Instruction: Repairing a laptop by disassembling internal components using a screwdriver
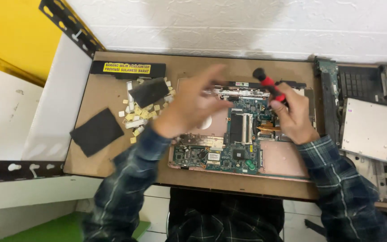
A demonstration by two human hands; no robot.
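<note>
You sat at a brown bench point(113, 152) pushed up to a white wall. An open laptop base point(283, 159) lay flat in the middle of it, so you could see down onto its green board point(229, 154). More laptop parts, with a flat silver drive point(370, 130) on top, lay off to your right, out of the way. A long black battery point(128, 68) and two dark pads point(97, 131) sat on the left, next to a heap of little pale key caps point(137, 117).

Your right hand point(294, 118) was closed around a red and black screwdriver point(269, 84), its tip aimed down at the board. Your left hand point(193, 101) hung above the laptop base with its fingers spread and nothing in its grip. It looked blurry.
</note>
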